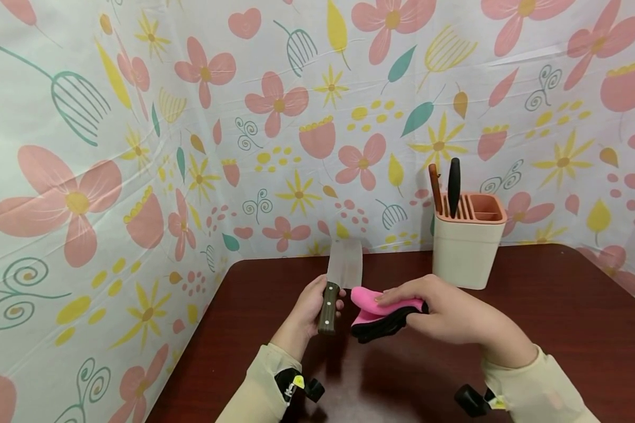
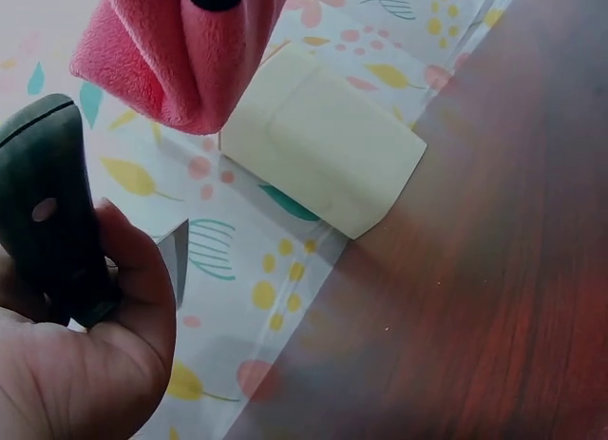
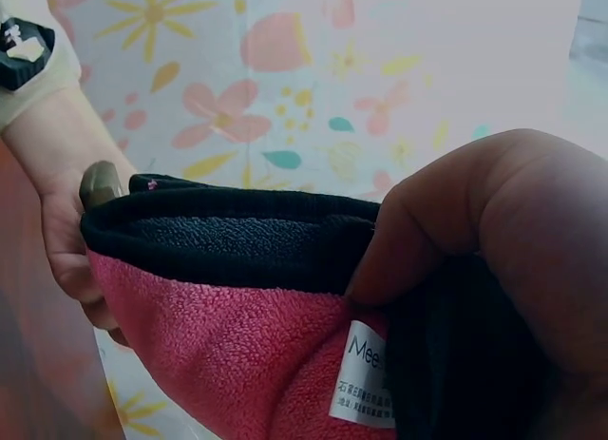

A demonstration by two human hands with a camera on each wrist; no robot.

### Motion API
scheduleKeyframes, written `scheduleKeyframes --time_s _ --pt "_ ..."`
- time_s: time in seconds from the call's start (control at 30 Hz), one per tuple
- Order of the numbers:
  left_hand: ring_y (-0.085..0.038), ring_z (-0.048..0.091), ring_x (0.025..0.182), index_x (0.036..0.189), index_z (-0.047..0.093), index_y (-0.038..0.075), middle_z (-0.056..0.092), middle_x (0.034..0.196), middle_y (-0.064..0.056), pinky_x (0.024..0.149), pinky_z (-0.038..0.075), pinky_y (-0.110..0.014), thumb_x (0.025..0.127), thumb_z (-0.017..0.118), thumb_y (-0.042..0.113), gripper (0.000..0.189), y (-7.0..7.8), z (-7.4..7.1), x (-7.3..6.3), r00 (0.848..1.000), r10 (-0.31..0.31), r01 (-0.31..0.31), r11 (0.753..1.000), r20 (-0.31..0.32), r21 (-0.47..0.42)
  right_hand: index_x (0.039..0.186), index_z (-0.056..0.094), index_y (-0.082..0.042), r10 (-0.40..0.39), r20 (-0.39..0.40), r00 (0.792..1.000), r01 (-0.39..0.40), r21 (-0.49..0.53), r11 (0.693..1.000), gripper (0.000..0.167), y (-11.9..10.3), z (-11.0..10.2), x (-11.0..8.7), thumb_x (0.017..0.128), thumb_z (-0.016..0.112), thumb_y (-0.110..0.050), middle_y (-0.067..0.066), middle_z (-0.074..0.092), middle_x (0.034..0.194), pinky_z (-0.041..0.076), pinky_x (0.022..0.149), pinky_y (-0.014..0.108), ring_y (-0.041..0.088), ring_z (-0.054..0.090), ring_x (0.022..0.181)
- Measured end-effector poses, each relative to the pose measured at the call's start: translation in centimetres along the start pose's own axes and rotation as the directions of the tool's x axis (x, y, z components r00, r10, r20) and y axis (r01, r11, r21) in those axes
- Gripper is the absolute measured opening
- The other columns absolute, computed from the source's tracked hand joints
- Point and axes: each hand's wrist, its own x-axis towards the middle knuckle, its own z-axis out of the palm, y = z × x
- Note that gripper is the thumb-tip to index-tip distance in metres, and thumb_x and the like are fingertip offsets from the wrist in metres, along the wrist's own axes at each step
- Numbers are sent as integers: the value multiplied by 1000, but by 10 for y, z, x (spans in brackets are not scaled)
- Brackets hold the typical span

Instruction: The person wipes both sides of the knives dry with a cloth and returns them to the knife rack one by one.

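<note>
My left hand grips the dark riveted handle of a cleaver, its broad steel blade pointing up and away. In the left wrist view the handle fills the left side and only a sliver of blade shows behind the fingers. A folded pink cloth with black edging is in my right hand, pinched between thumb and fingers just right of the cleaver's handle. The right wrist view shows the cloth's fuzzy pink face, dark inner side and a white printed label.
A cream knife block with an orange slotted top stands at the back right of the dark wooden table. A black-handled knife and a brown-handled tool stick up from its slots. Flower-patterned sheeting hangs behind and at left.
</note>
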Motion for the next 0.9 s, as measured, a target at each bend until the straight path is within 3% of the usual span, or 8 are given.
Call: scheduleKeyframes --time_s 0.17,0.4,0.47,0.57,0.7,0.8,0.9 --pt "-7 56 60 134 48 13 60 84 1 55 50 -23 114 26 40 40 -4 0 1 1000 -7 7 1000 18 13 121 76 -24 25 -3 1000 -25 -9 1000 54 4 -3 -1 82 62 10 -11 75 118 55 90 20 10 70 117" --pt "-5 52 53 106 53 8 57 76 3 48 47 -21 111 31 40 39 -2 5 0 999 -46 46 999 15 -5 120 76 -25 65 -10 998 -65 -19 998 54 7 -7 -2 82 61 10 -11 75 119 54 89 19 8 69 118" --pt "-5 51 53 99 54 7 57 75 2 47 47 -21 108 33 38 38 -1 5 0 998 -63 63 998 0 -17 120 76 -25 74 -15 997 -74 -8 997 55 8 -7 -2 81 60 10 -8 75 119 53 83 19 3 68 110" --pt "-6 50 52 93 52 8 55 76 1 47 45 -21 105 33 37 36 0 6 -1 996 -83 82 996 -19 -30 120 76 -23 87 -22 996 -87 22 996 54 11 -7 -2 81 60 11 -3 76 118 47 68 19 -3 60 85" --pt "-6 51 55 96 52 9 55 81 -1 48 47 -21 107 32 36 36 3 7 -2 995 -93 92 995 -29 -25 120 75 -22 128 -24 992 -126 57 990 54 16 -8 -2 81 59 11 -6 70 86 40 52 19 -5 34 55" --pt "-7 51 58 101 52 9 56 86 -1 49 47 -22 108 32 34 32 5 7 -3 996 -90 89 996 -25 -22 121 75 -23 167 -25 986 -166 64 984 55 19 -9 -3 81 58 11 -11 50 69 37 49 18 -6 27 49" --pt "-8 52 60 113 52 9 57 89 -2 51 48 -22 110 32 30 30 5 6 -3 998 -69 69 998 -4 2 121 75 -24 191 -34 981 -189 61 980 55 22 -9 -4 81 58 11 -14 44 67 36 48 18 -6 27 47"
